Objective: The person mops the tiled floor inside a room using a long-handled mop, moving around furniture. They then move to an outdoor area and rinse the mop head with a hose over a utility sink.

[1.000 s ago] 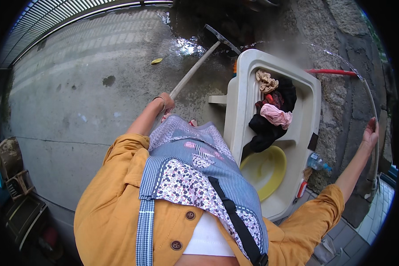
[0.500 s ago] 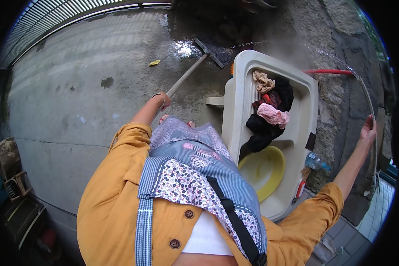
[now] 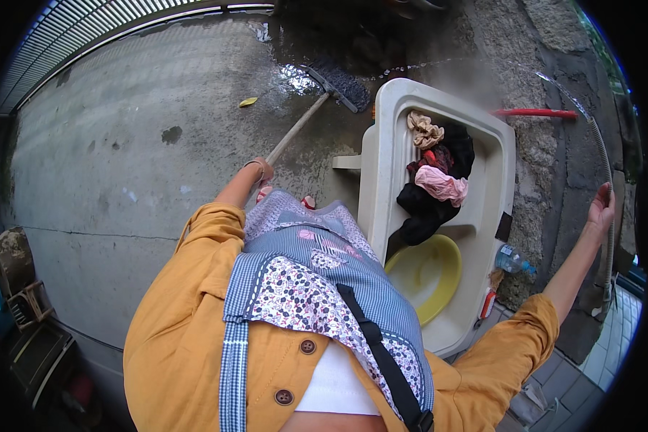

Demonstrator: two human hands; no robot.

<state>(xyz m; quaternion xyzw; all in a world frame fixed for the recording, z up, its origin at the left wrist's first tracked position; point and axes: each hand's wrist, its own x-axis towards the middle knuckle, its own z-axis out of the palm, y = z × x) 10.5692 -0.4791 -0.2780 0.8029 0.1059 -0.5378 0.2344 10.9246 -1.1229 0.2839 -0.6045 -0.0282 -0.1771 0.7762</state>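
My left hand (image 3: 260, 171) is closed around the pale wooden handle of a floor brush (image 3: 299, 129). Its wide head, with dark bristles, rests on the wet concrete ahead of me. Out to the right, my right hand (image 3: 602, 208) grips a thin grey ribbed hose (image 3: 603, 155). Water (image 3: 554, 81) spurts from the hose's far end and arcs leftward over the far side of the sink towards the dark wet floor. Beside me stands a cream laundry sink (image 3: 371, 155). In it lie a pink cloth (image 3: 441, 185), a beige cloth (image 3: 425, 130), black clothing (image 3: 428, 216) and a yellow basin (image 3: 450, 277).
A clear plastic bottle (image 3: 514, 260) lies by the sink's right edge, near a red-and-white item (image 3: 487, 304). A red pipe (image 3: 536, 113) sticks out beside the rough stone wall (image 3: 533, 169). Concrete floor (image 3: 115, 173) stretches left, with a yellow leaf (image 3: 248, 102) on it.
The brush head has shifted slightly left and turned, showing more bristles. The hose's far end has swung a little towards the sink, and the water stream has moved with it.
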